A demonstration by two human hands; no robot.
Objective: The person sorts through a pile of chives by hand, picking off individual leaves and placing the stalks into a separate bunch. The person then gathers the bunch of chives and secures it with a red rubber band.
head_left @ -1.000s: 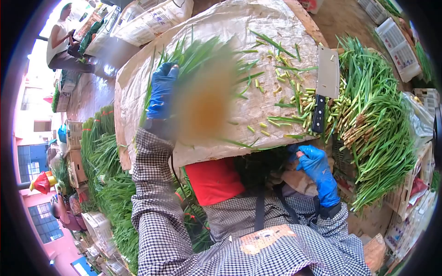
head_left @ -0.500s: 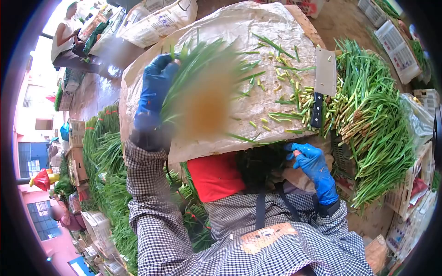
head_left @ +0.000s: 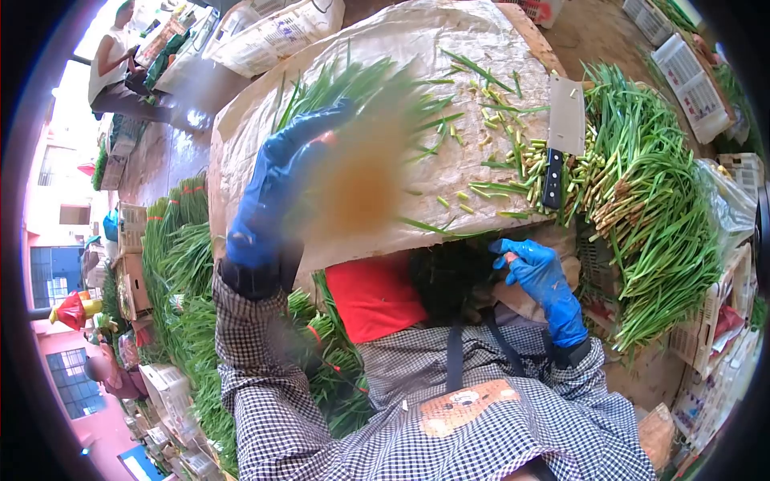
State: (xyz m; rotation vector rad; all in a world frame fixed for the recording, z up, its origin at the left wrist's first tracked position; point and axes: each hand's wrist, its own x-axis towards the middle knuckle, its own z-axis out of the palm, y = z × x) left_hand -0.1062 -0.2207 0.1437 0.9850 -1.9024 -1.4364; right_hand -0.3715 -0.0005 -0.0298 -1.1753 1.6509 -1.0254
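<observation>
My left hand (head_left: 293, 164), in a blue glove, reaches over a bunch of garlic chives (head_left: 365, 84) on the covered table, its fingers closing around the leaves. A blurred brown smear hides the middle of the bunch and part of the fingertips. Below the table's front edge, my right hand (head_left: 539, 280) is gloved in blue too, its fingers curled in with a bare fingertip showing; I cannot make out anything in them. A cleaver (head_left: 566, 116) with a black handle lies at the table's right side, beside cut stem ends (head_left: 525, 164).
A large heap of garlic chives (head_left: 654, 216) lies at the right edge. Tied bunches (head_left: 180, 232) stand at the left. White crates (head_left: 694, 88) line the far right. A red cloth (head_left: 373, 301) hangs below the table edge. Another person (head_left: 112, 68) sits at the upper left.
My left hand has moved right and in over the bunch, its fingers reaching farther across the leaves. My right hand has shifted very slightly and stays curled. The cleaver lies where it was.
</observation>
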